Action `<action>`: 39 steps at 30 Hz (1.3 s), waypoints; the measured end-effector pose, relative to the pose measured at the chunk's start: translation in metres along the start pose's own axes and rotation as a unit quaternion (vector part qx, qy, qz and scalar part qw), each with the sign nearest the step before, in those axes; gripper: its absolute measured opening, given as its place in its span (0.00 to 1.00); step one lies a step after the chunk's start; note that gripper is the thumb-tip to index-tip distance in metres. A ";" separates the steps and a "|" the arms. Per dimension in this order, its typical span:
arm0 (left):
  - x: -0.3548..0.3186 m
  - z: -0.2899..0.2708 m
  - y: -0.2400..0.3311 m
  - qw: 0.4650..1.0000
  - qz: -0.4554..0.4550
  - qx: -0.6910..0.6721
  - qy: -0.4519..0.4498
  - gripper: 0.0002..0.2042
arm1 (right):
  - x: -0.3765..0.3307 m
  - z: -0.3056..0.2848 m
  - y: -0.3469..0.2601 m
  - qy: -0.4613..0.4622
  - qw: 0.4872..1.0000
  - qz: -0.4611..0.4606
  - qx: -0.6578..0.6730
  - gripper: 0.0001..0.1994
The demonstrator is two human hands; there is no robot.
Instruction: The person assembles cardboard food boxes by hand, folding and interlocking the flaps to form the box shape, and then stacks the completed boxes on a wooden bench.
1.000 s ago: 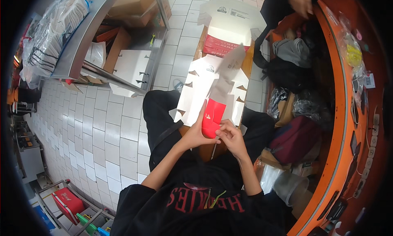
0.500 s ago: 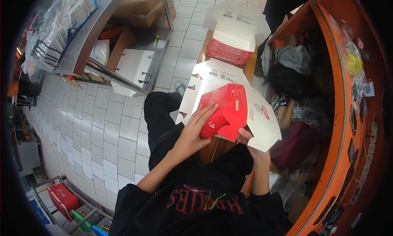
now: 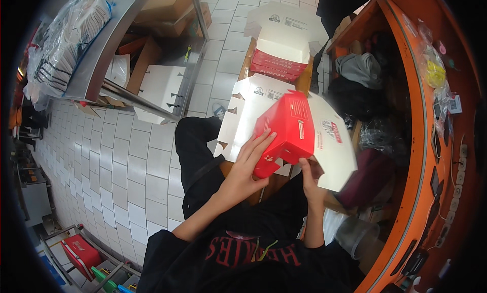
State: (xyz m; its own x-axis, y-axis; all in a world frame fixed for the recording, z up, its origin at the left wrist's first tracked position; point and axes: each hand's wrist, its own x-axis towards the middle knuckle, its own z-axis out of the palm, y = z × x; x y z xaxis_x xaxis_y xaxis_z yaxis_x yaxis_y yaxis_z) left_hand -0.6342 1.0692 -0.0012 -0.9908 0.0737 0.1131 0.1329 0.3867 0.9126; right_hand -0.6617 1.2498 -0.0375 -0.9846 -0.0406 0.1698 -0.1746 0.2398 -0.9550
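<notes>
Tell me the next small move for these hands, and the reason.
Probably press the right hand's thumb inward at the red box's near corner: the thumb sits there, the near edge looks uneven, and the left hand has its fingers spread over the box's left side, which should steady it.

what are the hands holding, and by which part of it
A red and white carton: the left hand holds it by its red left side, the right hand by its near edge, beside the white panel.
</notes>
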 end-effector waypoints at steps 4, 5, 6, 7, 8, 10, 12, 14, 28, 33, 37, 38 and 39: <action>-0.003 0.008 -0.002 0.998 -0.040 -0.058 0.006 0.43 | -0.003 0.013 -0.002 -0.032 0.986 0.088 0.138 0.10; -0.003 0.010 0.000 0.998 -0.040 -0.057 0.005 0.43 | -0.004 0.015 0.006 0.000 0.988 0.062 0.145 0.10; -0.003 0.013 0.002 0.996 -0.030 -0.080 0.026 0.43 | -0.005 0.017 0.010 0.031 0.987 0.035 0.151 0.10; -0.004 0.014 0.002 0.993 -0.021 -0.102 0.048 0.44 | -0.003 0.019 0.006 0.031 0.987 0.036 0.152 0.10; -0.005 0.014 0.002 0.993 -0.021 -0.101 0.048 0.44 | 0.002 0.022 -0.001 -0.003 0.945 0.128 0.302 0.11; -0.007 0.012 0.001 0.999 -0.022 -0.013 -0.028 0.41 | 0.000 0.025 -0.009 -0.034 0.870 0.216 0.443 0.12; -0.004 0.005 -0.002 0.997 -0.056 -0.021 -0.055 0.41 | -0.010 0.024 -0.013 -0.068 0.917 0.213 0.331 0.12; -0.009 -0.002 -0.015 0.992 -0.093 -0.025 -0.079 0.41 | -0.001 0.013 -0.025 -0.147 0.940 0.122 0.282 0.10; -0.037 -0.031 -0.068 0.884 -0.195 -0.405 0.124 0.44 | -0.016 -0.038 0.091 -0.328 0.856 0.180 0.356 0.41; -0.029 -0.038 -0.067 0.980 -0.074 -0.138 0.120 0.37 | 0.017 -0.006 0.043 -0.272 0.909 0.278 0.151 0.25; -0.022 -0.025 -0.060 0.956 -0.013 0.183 0.228 0.23 | 0.019 0.005 0.033 -0.189 0.956 0.220 0.052 0.19; -0.021 -0.019 -0.057 0.971 0.000 0.142 0.194 0.21 | 0.019 0.008 0.022 -0.192 0.966 0.172 -0.034 0.20; -0.017 -0.010 -0.046 0.991 -0.070 0.004 0.117 0.20 | 0.018 0.013 0.005 -0.188 0.968 0.156 -0.059 0.22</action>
State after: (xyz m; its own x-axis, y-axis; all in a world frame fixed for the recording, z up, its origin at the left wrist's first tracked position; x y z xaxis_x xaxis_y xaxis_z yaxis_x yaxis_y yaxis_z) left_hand -0.6238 1.0406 -0.0414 -0.9779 -0.1953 0.0743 -0.0068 0.3851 0.9228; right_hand -0.6804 1.2374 -0.0424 -0.9243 -0.2934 -0.2443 0.1113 0.4051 -0.9075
